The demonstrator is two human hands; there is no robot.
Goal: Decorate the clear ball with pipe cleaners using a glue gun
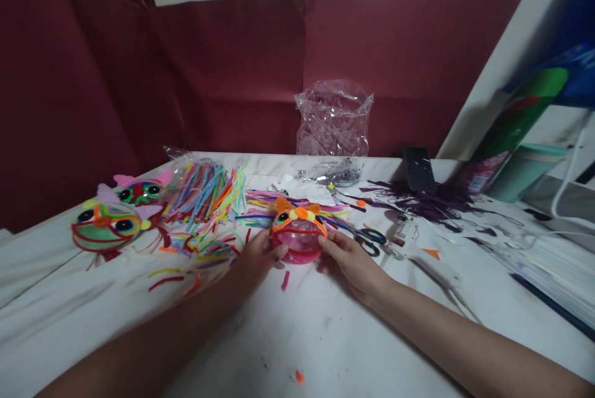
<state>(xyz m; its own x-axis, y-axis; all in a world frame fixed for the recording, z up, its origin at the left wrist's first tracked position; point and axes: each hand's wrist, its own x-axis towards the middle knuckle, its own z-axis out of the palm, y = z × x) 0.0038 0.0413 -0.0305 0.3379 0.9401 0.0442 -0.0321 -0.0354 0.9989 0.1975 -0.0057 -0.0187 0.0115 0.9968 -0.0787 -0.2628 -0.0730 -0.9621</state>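
Note:
Between my two hands is a round pink craft animal face, with orange ears, dark eyes and a red pipe-cleaner mouth line. My left hand grips its left edge, thumb at the front. On its right edge, my right hand closes with thumb and fingers. The face is tilted up toward me, just at the table surface; whether it rests there I cannot tell. A short pink pipe-cleaner piece lies below it. Behind it spread several coloured pipe cleaners.
Two finished-looking craft faces, one green-mouthed and one pink-eared, sit at left beside a bag of pipe cleaners. Scissors, a white glue gun, purple strands and a phone lie right. A clear plastic bag stands behind.

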